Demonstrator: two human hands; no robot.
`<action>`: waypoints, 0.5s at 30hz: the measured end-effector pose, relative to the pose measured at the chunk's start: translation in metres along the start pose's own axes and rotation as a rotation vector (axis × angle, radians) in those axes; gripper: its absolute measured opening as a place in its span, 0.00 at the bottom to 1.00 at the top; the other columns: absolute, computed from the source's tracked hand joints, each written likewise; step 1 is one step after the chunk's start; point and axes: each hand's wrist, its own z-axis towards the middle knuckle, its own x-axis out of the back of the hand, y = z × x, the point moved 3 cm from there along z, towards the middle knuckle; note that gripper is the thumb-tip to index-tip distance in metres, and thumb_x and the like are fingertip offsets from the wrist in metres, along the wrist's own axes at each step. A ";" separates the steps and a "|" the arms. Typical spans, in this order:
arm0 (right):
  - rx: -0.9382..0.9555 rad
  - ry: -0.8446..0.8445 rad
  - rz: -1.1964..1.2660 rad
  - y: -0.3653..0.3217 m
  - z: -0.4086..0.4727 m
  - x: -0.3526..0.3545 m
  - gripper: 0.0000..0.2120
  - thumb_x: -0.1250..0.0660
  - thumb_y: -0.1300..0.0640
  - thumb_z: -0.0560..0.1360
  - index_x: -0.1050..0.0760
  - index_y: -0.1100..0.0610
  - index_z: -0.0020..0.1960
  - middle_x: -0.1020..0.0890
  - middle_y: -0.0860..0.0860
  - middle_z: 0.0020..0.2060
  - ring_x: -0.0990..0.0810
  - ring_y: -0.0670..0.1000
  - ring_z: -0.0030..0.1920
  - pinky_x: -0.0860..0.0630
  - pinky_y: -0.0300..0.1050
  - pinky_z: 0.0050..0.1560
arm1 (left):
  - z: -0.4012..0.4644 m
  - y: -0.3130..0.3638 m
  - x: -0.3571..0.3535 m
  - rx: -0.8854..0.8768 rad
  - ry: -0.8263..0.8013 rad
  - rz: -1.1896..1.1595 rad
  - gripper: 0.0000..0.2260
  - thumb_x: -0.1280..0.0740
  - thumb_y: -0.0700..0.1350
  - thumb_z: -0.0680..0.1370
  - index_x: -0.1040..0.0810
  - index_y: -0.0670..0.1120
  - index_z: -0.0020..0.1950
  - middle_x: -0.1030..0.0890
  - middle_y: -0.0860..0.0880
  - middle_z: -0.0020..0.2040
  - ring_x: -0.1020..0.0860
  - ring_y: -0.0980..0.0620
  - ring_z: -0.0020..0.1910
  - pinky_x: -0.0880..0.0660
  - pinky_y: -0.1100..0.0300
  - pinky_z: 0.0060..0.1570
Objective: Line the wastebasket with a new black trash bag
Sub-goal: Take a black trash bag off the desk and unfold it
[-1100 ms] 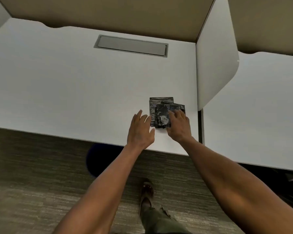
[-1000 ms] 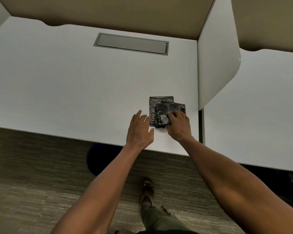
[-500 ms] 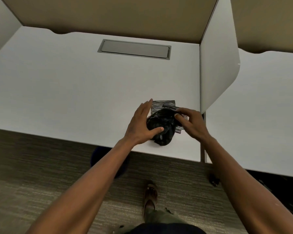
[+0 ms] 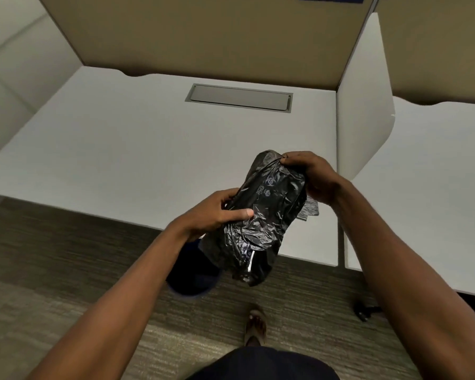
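A crumpled black trash bag (image 4: 261, 218), partly unfolded, hangs in the air above the front edge of the white desk (image 4: 137, 149). My left hand (image 4: 214, 212) grips its left side with the thumb pressed on the plastic. My right hand (image 4: 313, 176) pinches its top corner. A second folded black bag (image 4: 310, 211) lies on the desk behind it, mostly hidden. The dark blue wastebasket (image 4: 189, 272) stands on the floor under the desk edge, partly covered by my left forearm and the bag.
A white divider panel (image 4: 365, 119) rises at the desk's right edge, with another white desk (image 4: 428, 187) beyond it. A grey cable hatch (image 4: 239, 97) sits at the desk's back. Tan partitions close the rear. My shoe (image 4: 257, 326) rests on grey carpet.
Both hands have lifted the top bag off the folded stack on the desk and pulled it toward me, and it has loosened from a flat fold into a hanging bundle.
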 end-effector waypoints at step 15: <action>0.537 -0.174 -1.036 0.056 -0.086 -0.189 0.30 0.21 0.40 0.71 0.22 0.44 0.71 0.22 0.46 0.71 0.29 0.45 0.75 0.31 0.42 0.74 | -0.111 -0.069 0.044 0.332 0.123 -0.836 0.22 0.32 0.55 0.81 0.18 0.40 0.66 0.16 0.36 0.63 0.15 0.41 0.60 0.17 0.48 0.57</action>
